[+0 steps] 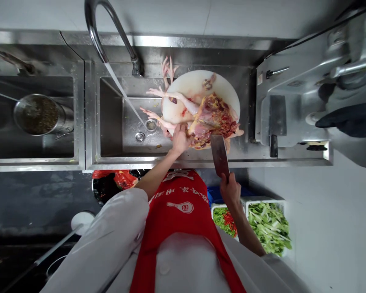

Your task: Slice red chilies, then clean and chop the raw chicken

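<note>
A raw chicken carcass [212, 116], cut open with its inside showing, lies on a round white cutting board [183, 83] at the sink's edge. My left hand [180, 138] is closed on the near side of the chicken, by a leg that stretches left with its foot past the board. In my right hand [231, 188] I grip the handle of a cleaver [220, 154]. The blade's far end overlaps the carcass's near edge; whether it touches cannot be told. A small dark red piece [173, 100] and a pale scrap [209, 82] also rest on the board.
Water runs from a curved faucet [94, 30] into the sink basin [112, 138]. A pot [61, 118] stands in the left basin. A second cleaver [277, 116] lies at right. Below are crates of leafy greens [266, 224] and peppers [228, 221], plus a lined bin [105, 189].
</note>
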Motion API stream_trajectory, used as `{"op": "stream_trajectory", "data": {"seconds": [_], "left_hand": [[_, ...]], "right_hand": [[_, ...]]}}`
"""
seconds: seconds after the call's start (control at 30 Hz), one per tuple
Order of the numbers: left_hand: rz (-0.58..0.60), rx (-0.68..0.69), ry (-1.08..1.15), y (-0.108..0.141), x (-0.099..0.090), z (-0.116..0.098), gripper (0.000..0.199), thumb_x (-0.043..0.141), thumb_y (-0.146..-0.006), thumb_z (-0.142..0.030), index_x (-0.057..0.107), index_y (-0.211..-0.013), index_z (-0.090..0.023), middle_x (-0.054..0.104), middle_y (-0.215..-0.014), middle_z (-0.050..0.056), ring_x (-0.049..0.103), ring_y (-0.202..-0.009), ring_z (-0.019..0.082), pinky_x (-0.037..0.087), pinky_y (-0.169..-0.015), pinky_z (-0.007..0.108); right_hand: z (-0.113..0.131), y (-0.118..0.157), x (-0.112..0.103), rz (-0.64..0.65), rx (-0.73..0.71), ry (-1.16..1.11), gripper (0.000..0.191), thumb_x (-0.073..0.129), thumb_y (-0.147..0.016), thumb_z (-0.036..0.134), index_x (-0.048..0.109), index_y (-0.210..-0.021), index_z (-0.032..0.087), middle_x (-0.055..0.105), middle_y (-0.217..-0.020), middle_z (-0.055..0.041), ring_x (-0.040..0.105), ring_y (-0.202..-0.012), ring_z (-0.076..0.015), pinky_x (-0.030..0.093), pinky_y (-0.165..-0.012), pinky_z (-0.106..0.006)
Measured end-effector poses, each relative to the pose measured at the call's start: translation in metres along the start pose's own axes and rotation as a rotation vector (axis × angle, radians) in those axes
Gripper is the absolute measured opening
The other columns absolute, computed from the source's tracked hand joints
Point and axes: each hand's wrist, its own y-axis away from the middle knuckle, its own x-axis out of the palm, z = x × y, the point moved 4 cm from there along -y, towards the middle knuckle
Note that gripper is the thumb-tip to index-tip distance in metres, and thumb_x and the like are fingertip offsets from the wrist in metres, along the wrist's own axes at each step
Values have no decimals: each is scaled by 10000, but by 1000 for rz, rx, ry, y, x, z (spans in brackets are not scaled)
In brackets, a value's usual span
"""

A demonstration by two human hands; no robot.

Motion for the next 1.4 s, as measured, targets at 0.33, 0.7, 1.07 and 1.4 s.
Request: {"op": "stream_trajectory", "data": {"seconds": [0.33,0.7,1.07,1.4], "left_hand": [[64,-162,380,28,16,5,150,698,-747,-151,606,-862,-179,623,-877,17,607,-826,169,545,-778,300],[-73,-455,739,38,9,11,248,782,-700,-271,578,-807,-180,589,-710,-30,527,-598,96,461,-569,221],[-83,-387,690,43,11,15,156,731,-717,-167,580,-752,-181,576,-652,-40,500,-554,84,423,-523,207],[-100,-239,528,58,19,21,112,665,-795,-232,561,-773,-196,511,-673,-30,473,-595,103,405,-550,218]], "right_hand": [[38,-38,7,-40,-118,-11,319,407,-1017,379,619,-1032,142,637,-698,-72,479,-537,-167,218,-600,-288],[103,-55,8,22,-257,-2,377,329,-1059,365,613,-1097,121,704,-815,-140,626,-686,-247,335,-646,-316],[119,-39,32,300,-179,233,370,286,-1092,312,534,-1269,101,743,-941,-161,721,-849,-250,452,-762,-308],[104,-28,60,293,-213,273,363,258,-1101,304,535,-1224,105,748,-872,-135,726,-785,-218,443,-709,-286]]}}
